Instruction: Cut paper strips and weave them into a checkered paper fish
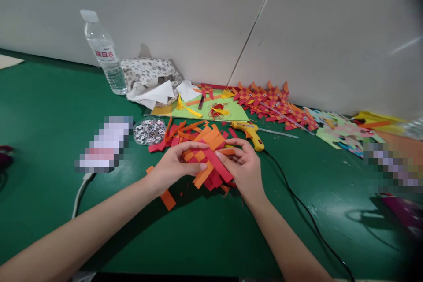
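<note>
Between my two hands is a woven piece of red and orange paper strips (200,156), its checkered part to the left and loose strip ends fanning out. My left hand (175,163) pinches its left side, thumb in front and fingers behind. On the other side my right hand (243,163) grips the strips at the right edge, its thumb close to a broad red strip. Behind and below lie loose red and orange strips (175,134), partly hidden by the woven piece. An orange strip (168,200) rests on the table under my left wrist.
A yellow glue gun (249,132) with a black cord lies behind my right hand. Googly eyes (150,131) fill a round dish at left, beside a blurred phone (107,143) on a cable. Finished woven fish (271,101), a tissue pouch (150,77) and a water bottle (105,55) stand along the wall.
</note>
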Motion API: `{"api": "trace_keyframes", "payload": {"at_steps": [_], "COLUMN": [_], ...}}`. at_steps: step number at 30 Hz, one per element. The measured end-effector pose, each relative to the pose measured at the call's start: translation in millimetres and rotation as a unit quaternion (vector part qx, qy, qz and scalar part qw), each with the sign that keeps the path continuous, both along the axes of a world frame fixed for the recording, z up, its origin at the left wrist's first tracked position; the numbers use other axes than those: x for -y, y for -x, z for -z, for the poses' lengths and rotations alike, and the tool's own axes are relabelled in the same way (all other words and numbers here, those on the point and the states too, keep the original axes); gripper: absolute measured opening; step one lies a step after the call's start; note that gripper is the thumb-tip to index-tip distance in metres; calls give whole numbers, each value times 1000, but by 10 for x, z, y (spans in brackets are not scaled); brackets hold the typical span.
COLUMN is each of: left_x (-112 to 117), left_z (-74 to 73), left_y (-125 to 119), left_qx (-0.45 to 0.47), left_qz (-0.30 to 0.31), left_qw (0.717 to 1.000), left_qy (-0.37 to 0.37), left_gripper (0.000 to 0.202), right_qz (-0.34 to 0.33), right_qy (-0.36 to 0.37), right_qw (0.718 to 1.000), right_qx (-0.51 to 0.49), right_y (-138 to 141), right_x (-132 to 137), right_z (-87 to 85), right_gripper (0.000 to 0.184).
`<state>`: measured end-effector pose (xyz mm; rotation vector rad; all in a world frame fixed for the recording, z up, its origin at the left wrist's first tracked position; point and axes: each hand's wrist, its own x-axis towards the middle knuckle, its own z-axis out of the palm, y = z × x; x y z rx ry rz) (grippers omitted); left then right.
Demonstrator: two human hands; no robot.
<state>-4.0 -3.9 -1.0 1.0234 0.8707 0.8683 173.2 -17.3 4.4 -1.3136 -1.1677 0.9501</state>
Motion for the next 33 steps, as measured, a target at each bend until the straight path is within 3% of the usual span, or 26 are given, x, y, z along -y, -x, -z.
{"api": "trace_keyframes", "payload": {"at_steps": [9, 16, 21, 28, 33], "left_x": [6, -25, -17, -24, -41], "left_z": [-117, -22, -4, 21, 16], "left_y": [-20, -8, -10, -10, -3], "left_qx": [-9, -67, -70, -63, -35], "left_qz": [-26, -8, 15, -14, -36], "left_qw": [998, 995, 994, 994, 995], "left_qy": [54, 74, 83, 86, 85], "left_gripper": [58, 37, 27, 23, 26], "right_qz": [-13, -40, -44, -15, -96], "right_qy": [-10, 4, 11, 16, 40], "right_qw": [1000, 998, 999, 998, 987], "right_qx": [20, 38, 0, -59, -119], "right_y": [31, 14, 12, 43, -3], "right_x": [-8, 15, 14, -21, -41], "right_z": [79, 112, 125, 144, 106], "right_gripper": [30, 26, 30, 36, 54]}}
